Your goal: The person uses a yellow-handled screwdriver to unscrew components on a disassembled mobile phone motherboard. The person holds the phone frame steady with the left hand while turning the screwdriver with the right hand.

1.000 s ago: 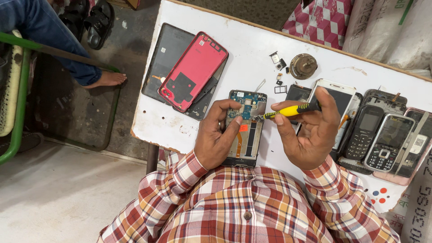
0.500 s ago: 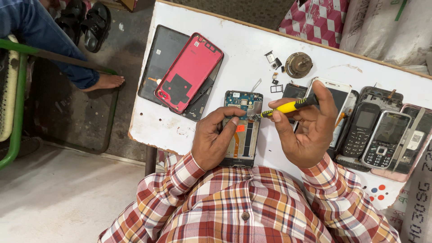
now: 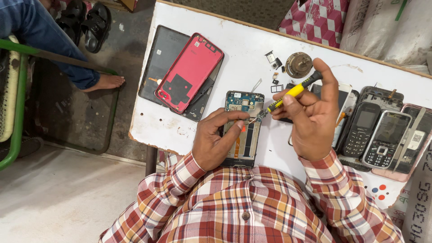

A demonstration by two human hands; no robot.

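1. Opened phone (image 3: 243,128) flat on white table (image 3: 234,58), near edge, long axis running toward the body.
2. Left hand (image 3: 217,143) pressing it down on its left side, fingers curled over the frame.
3. Right hand (image 3: 309,118) pinching yellow screwdriver (image 3: 285,96), tip slanting down-left onto the phone's upper right.
4. Red back cover (image 3: 189,72) well apart, upper left.

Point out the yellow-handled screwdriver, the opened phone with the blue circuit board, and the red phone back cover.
yellow-handled screwdriver (image 3: 288,93), head view, on the yellow grip.
opened phone with blue circuit board (image 3: 243,102), head view, on the blue board.
red phone back cover (image 3: 191,69), head view, on its middle.
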